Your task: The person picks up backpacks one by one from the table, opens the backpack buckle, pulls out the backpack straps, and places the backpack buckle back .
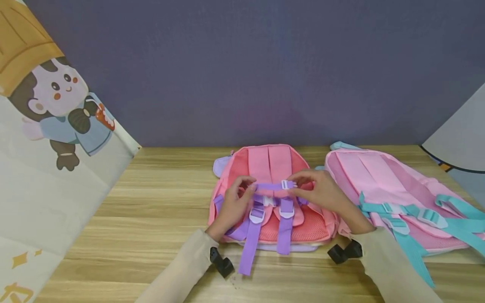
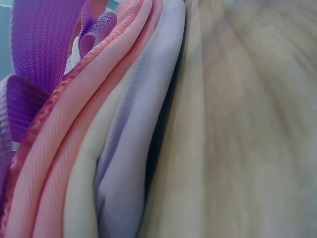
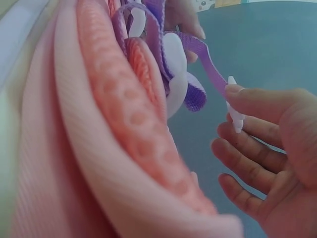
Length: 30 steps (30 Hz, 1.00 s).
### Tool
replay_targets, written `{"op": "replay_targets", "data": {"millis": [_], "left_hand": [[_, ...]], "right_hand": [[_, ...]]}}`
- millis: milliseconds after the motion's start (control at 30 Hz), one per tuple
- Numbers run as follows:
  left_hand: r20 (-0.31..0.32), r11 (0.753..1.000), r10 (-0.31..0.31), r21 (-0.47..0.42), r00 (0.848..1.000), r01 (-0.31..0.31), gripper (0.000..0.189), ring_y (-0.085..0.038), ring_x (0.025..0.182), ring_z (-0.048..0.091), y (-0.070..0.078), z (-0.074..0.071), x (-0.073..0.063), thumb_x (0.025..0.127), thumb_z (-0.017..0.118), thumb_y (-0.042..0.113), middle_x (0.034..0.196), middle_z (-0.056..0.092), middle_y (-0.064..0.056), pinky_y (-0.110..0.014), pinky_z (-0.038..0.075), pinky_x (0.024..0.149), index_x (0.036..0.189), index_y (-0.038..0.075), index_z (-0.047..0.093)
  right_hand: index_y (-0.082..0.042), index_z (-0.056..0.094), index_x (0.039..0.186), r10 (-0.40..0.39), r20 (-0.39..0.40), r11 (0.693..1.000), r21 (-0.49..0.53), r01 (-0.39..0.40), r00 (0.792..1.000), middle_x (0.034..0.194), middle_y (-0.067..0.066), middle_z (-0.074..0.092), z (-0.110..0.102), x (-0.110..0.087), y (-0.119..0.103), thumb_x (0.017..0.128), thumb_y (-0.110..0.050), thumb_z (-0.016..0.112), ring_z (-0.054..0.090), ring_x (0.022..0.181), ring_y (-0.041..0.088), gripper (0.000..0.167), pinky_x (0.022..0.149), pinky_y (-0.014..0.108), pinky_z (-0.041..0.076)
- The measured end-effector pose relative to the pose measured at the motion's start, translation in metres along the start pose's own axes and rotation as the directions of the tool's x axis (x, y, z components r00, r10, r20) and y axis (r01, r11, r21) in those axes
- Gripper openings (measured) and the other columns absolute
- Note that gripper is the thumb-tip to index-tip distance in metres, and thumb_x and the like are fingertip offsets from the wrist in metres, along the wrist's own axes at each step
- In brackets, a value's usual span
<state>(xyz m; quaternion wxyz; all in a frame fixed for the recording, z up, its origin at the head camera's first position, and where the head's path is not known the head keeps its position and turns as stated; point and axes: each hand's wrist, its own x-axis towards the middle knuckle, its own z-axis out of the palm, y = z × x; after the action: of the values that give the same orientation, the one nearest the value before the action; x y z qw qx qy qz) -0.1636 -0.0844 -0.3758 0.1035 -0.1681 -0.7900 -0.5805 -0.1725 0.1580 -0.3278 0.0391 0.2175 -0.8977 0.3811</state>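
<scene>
A coral-pink backpack (image 1: pixel 314 226) lies on the table with its shoulder straps facing up. Above it, a short purple strap (image 1: pixel 269 186) is stretched between both hands. My left hand (image 1: pixel 234 206) pinches the strap's left end between thumb and fingers. At the other end, my right hand (image 1: pixel 322 190) pinches a white plastic buckle (image 3: pixel 237 111) between thumb and index finger, its other fingers loosely bent. Below the strap, a second white buckle (image 1: pixel 269 201) and two white strap adjusters sit on purple webbing. In the left wrist view only the backpack's layered edge (image 2: pixel 124 148) shows, without the hand.
To the right lies a lighter pink backpack (image 1: pixel 382 176) with teal straps (image 1: pixel 413 256), some reaching over the table's front part. Bare wooden table (image 1: pixel 151 202) extends to the left. A dark blue-grey panel (image 1: pixel 265 75) rises behind, and a cartoon-printed sheet (image 1: pixel 38 189) is at the left.
</scene>
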Motion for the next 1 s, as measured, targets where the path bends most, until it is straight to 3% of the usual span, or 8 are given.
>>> {"op": "replay_targets", "data": {"millis": [200, 500, 633, 833, 1000], "left_hand": [[-0.05, 0.996, -0.024, -0.091, 0.998, 0.019, 0.024, -0.018, 0.091, 0.055, -0.001, -0.001, 0.002, 0.1, 0.04, 0.009, 0.1, 0.061, -0.022, -0.022, 0.043, 0.082, 0.109, -0.004, 0.058], [-0.042, 0.997, 0.031, -0.076, 0.999, -0.035, 0.026, -0.023, 0.096, 0.055, 0.002, -0.002, 0.001, 0.101, 0.04, 0.012, 0.102, 0.062, -0.02, -0.024, 0.043, 0.086, 0.105, -0.003, 0.06], [-0.044, 0.996, 0.022, -0.086, 0.999, -0.026, 0.027, -0.024, 0.097, 0.055, 0.0, -0.002, 0.001, 0.101, 0.039, 0.011, 0.102, 0.062, -0.021, -0.024, 0.043, 0.087, 0.105, -0.004, 0.06], [-0.063, 0.996, 0.007, -0.089, 0.998, -0.013, 0.026, -0.017, 0.092, 0.053, 0.002, -0.003, 0.002, 0.101, 0.039, 0.01, 0.101, 0.062, -0.019, -0.023, 0.041, 0.085, 0.104, -0.003, 0.061], [-0.09, 0.994, -0.005, -0.108, 0.996, -0.005, 0.025, -0.014, 0.092, 0.053, 0.001, -0.001, 0.001, 0.1, 0.039, 0.008, 0.1, 0.063, -0.02, -0.022, 0.041, 0.086, 0.102, -0.004, 0.061]], "right_hand": [[-0.009, 0.071, 0.106, -0.017, 0.012, 1.0, 0.01, 0.017, 1.0, 0.091, 0.003, 0.071, 0.004, 0.001, 0.0, 0.082, -0.02, 0.075, 0.063, 0.085, 0.018, 0.027, 0.077, 0.029, 0.053], [-0.011, 0.071, 0.108, -0.061, 0.001, 0.998, 0.018, 0.061, 0.998, 0.098, 0.004, 0.071, 0.014, 0.001, 0.0, 0.082, -0.02, 0.075, 0.065, 0.093, 0.023, 0.028, 0.083, 0.044, 0.054], [-0.012, 0.071, 0.107, -0.084, -0.003, 0.996, -0.031, 0.084, 0.996, 0.096, 0.003, 0.071, 0.019, 0.003, -0.002, 0.081, -0.02, 0.075, 0.065, 0.091, 0.021, 0.027, 0.081, 0.043, 0.055], [-0.012, 0.071, 0.104, -0.184, -0.016, 0.977, -0.116, 0.181, 0.983, 0.093, 0.0, 0.07, 0.024, 0.011, -0.006, 0.079, -0.017, 0.077, 0.063, 0.085, 0.017, 0.027, 0.077, 0.039, 0.055], [-0.012, 0.071, 0.105, -0.185, -0.004, 0.974, -0.131, 0.183, 0.983, 0.092, 0.0, 0.069, 0.028, 0.016, -0.005, 0.078, -0.019, 0.078, 0.061, 0.084, 0.015, 0.028, 0.079, 0.038, 0.054]]}}
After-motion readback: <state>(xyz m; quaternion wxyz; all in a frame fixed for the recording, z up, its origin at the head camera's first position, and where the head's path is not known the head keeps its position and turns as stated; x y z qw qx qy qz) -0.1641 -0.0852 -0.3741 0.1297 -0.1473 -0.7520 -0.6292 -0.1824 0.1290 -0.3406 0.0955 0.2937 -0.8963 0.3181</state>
